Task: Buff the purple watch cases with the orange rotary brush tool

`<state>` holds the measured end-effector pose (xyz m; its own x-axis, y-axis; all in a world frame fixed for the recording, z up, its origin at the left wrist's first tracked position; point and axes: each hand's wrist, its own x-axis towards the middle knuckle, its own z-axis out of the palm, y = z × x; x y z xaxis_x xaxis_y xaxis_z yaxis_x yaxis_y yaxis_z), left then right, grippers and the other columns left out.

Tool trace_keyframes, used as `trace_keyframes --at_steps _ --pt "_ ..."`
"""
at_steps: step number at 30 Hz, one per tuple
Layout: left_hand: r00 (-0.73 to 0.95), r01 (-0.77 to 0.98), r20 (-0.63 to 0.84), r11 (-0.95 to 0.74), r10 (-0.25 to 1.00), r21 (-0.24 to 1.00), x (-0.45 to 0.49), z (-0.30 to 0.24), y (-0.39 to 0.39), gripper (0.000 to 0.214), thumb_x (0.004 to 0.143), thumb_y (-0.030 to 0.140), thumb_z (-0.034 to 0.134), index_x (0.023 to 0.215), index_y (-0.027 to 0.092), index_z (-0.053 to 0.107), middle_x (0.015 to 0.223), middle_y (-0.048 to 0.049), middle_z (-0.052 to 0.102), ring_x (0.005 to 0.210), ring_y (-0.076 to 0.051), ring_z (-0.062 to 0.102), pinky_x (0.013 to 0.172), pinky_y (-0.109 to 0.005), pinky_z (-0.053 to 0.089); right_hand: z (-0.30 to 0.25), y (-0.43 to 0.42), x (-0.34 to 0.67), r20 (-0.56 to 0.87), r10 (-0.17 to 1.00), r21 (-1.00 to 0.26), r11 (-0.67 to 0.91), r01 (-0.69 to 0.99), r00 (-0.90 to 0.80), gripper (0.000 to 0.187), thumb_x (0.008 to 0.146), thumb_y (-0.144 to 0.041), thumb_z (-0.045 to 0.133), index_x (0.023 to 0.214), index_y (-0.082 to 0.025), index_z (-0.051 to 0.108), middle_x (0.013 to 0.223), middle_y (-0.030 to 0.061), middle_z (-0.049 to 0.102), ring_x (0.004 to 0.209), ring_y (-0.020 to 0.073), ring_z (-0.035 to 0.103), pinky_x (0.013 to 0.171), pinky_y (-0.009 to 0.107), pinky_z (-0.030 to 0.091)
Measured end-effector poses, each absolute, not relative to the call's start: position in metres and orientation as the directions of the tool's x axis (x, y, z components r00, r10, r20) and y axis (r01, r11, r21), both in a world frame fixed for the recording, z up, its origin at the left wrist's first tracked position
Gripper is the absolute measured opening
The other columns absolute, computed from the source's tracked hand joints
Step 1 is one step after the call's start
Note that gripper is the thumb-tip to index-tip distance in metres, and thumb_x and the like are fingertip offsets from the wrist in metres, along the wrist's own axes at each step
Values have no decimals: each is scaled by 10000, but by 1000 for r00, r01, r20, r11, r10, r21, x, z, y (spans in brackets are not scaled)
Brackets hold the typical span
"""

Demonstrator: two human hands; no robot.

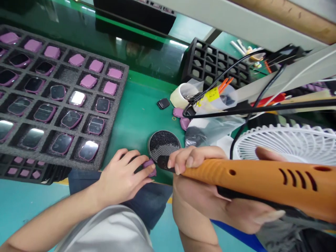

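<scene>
My left hand (123, 176) is closed on a small purple watch case (151, 168) at the table's front edge. Its fingers cover much of the case. My right hand (195, 157) has its fingers wrapped round the front of an orange power tool (252, 175) with vent slots. The tool's black nose (165, 162) points left, close to the watch case; whether they touch is not clear. Just behind the nose sits a round dish (164, 141) of tiny dark and silvery pieces. More skin shows under the tool; whose hand that is I cannot tell.
A grey foam tray (119, 101) of purple watches stands at left, over another tray. A small black piece (163, 103), a white cup (181, 96) and purple cases (185, 123) lie behind the dish. Black cables (236, 112) and a white fan (283, 143) crowd the right.
</scene>
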<state>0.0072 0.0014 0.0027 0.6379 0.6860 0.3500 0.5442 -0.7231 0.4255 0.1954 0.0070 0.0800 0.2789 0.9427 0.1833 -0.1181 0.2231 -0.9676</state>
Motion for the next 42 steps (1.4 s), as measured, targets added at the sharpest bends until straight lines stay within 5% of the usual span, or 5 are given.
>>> trace_keyframes --at_steps 5,14,30,35,42 --pt "633 542 354 -721 689 433 7 3 2 252 1101 413 703 1299 263 750 1358 -33 765 1219 -280 642 1013 -474 437 74 9 187 220 909 -940 294 -171 354 612 849 -889 687 993 -296 647 807 -27 589 576 184 567 577 416 562" --pt "632 540 361 -723 686 430 7 3 2 271 1102 411 695 1318 253 738 1327 -60 759 1212 -288 653 1009 -476 442 64 9 180 196 913 -951 266 -159 357 730 828 -996 556 867 -269 608 746 -26 540 569 172 542 587 413 572" --pt "626 538 380 -730 681 422 8 1 2 278 1097 424 719 1293 228 738 1237 -53 782 1152 -262 671 998 -470 457 66 24 187 253 960 -957 267 -116 122 636 831 -894 706 808 -259 669 626 -44 561 468 156 556 486 334 485" --pt "638 542 373 -737 673 404 6 1 2 263 1092 367 707 1313 229 740 1266 -65 780 1147 -265 663 1009 -475 461 67 22 182 281 922 -938 322 -124 267 644 832 -928 665 935 -292 652 718 -44 564 479 154 517 476 351 493" --pt "715 492 288 -751 637 441 -3 4 2 644 828 105 674 1468 172 682 1580 -146 630 1342 -354 598 1082 -549 457 74 40 204 506 764 -828 560 -22 401 375 982 -669 587 1030 -330 741 724 -30 589 462 144 500 432 305 484"
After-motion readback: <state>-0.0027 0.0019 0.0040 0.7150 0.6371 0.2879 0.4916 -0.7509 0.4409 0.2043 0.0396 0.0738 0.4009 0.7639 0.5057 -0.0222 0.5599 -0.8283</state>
